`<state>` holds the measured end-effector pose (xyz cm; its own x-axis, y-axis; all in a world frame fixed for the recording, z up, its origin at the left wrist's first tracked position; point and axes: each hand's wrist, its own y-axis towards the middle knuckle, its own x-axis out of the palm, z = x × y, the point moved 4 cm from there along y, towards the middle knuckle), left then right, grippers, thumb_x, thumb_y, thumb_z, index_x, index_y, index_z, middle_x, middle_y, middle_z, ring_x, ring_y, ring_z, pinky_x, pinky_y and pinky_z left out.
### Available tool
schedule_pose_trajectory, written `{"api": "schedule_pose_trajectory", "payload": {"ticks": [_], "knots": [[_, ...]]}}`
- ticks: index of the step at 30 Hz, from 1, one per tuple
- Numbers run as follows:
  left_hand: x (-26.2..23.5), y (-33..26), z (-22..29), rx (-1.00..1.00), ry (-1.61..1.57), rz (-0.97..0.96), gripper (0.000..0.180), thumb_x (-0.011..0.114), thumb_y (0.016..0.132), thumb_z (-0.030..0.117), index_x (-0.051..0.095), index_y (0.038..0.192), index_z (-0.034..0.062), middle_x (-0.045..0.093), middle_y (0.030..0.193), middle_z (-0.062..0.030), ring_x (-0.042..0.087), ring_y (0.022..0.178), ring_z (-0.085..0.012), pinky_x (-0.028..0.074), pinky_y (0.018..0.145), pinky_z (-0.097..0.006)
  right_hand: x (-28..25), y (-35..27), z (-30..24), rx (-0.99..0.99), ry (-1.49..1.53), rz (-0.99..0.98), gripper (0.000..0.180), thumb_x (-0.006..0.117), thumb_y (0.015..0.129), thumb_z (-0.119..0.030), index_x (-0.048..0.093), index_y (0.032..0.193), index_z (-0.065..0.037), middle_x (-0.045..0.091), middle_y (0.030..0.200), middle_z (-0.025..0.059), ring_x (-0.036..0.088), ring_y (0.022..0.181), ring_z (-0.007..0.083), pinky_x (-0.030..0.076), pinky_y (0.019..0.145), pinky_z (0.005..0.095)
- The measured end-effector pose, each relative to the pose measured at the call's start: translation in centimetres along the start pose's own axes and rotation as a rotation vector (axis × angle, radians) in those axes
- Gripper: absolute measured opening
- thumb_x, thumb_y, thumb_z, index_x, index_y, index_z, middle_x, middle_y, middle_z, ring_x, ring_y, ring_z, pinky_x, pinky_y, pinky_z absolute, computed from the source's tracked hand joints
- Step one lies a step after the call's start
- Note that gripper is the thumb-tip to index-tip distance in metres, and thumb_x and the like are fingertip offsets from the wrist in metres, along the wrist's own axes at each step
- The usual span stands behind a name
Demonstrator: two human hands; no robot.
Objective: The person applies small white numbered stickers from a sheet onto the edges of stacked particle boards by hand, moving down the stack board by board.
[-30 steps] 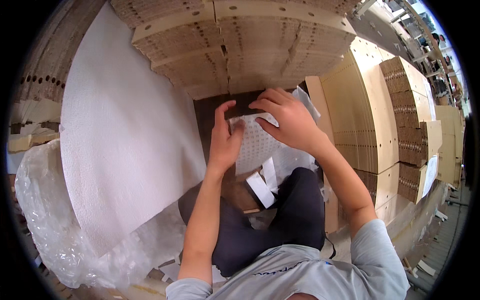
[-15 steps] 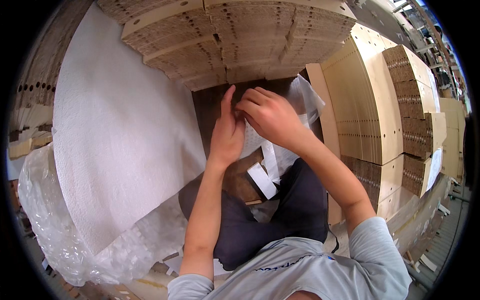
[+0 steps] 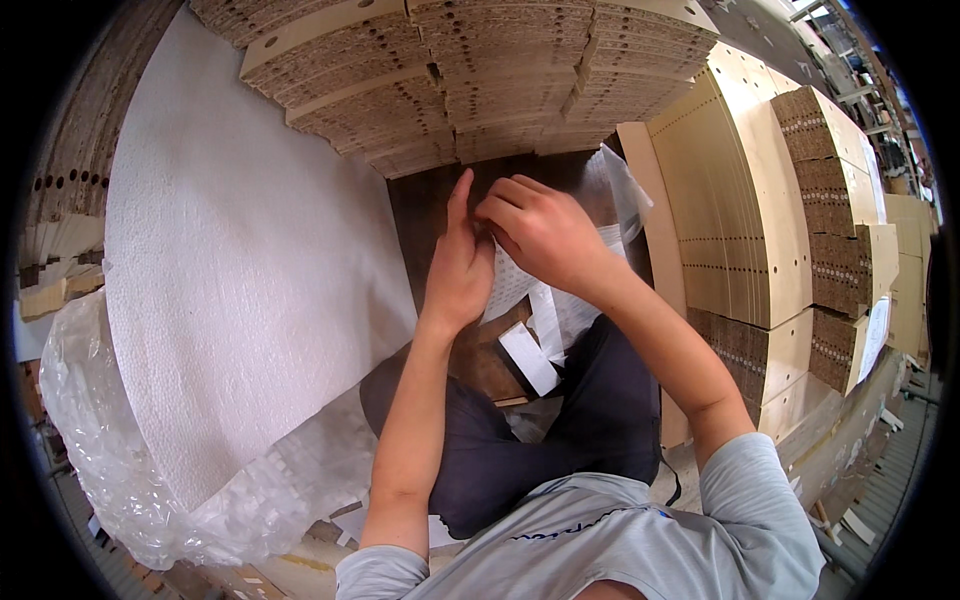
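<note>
- The hands, apart a second ago, now meet: left hand (image 3: 460, 275) index extended, right hand (image 3: 548, 232) fingers curled (grip hidden; cannot tell what's held).
- Printed sheet (image 3: 508, 283) shows beneath, suggesting close two-handed work.

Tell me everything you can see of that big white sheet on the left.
The white sheet looks thin, with a finely bumpy, foam-like surface. In this view it overlaps clear plastic below and borders stacked boards at upper right. The left hand and right hand are apart from it. Whether it leans is unclear.
</note>
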<state>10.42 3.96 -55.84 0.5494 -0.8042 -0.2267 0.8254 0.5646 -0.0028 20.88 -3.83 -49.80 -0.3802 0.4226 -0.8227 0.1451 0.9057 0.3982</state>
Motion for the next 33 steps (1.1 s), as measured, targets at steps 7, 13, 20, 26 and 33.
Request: {"api": "schedule_pose_trajectory", "payload": {"ticks": [7,13,20,26,33], "knots": [[0.2,0.0,-1.4,-0.003,-0.081,0.009,0.068,0.046,0.095,0.003,0.022,0.159,0.0092,0.066,0.116,-0.0270,0.065,0.112,-0.0389,0.047,0.099,-0.041,0.4,-0.2,0.1,0.003,0.016,-0.021,0.017,0.069,0.074,-0.004,0.066,0.091,-0.003,0.062,0.092,0.0090,0.064,0.091,0.0279,0.057,0.073,0.0403],[0.7,-0.1,-1.2,-0.126,-0.257,-0.051,0.074,0.038,0.090,-0.010,0.022,0.160,0.0069,0.051,0.137,-0.0133,0.050,0.123,-0.0200,0.038,0.109,-0.031,0.7,-0.5,0.2,0.000,-0.016,-0.053,0.016,0.069,0.074,-0.005,0.065,0.089,-0.002,0.062,0.092,0.0095,0.064,0.091,0.0287,0.057,0.073,0.0406],[0.4,0.1,-2.8,-0.189,-0.187,-0.086,0.075,0.039,0.089,-0.007,0.023,0.161,0.0072,0.050,0.138,-0.0124,0.052,0.118,-0.0194,0.041,0.103,-0.030,1.0,-0.5,1.1,0.101,0.173,-0.073,0.015,0.071,0.076,-0.005,0.064,0.089,-0.003,0.062,0.091,0.0131,0.066,0.089,0.0314,0.056,0.073,0.0434],[-0.5,0.1,-1.6,-0.245,-0.169,-0.075,0.073,0.045,0.089,0.005,0.023,0.159,0.0042,0.044,0.150,-0.0267,0.047,0.138,-0.0335,0.034,0.115,-0.037,0.6,-0.5,2.1,0.311,0.555,-0.147,0.019,0.069,0.077,-0.003,0.065,0.095,0.000,0.067,0.086,0.0124,0.068,0.076,0.0248,0.055,0.072,0.0366],[0.0,-0.1,-2.7,-0.171,-0.043,-0.039,0.073,0.042,0.088,0.004,0.023,0.159,0.0047,0.040,0.155,-0.0256,0.041,0.143,-0.0383,0.030,0.117,-0.038,-0.5,0.2,4.9,0.621,1.192,0.104,0.012,0.071,0.090,-0.009,0.064,0.096,-0.001,0.065,0.084,0.0002,0.060,0.076,0.0072,0.049,0.068,0.0235]]}}
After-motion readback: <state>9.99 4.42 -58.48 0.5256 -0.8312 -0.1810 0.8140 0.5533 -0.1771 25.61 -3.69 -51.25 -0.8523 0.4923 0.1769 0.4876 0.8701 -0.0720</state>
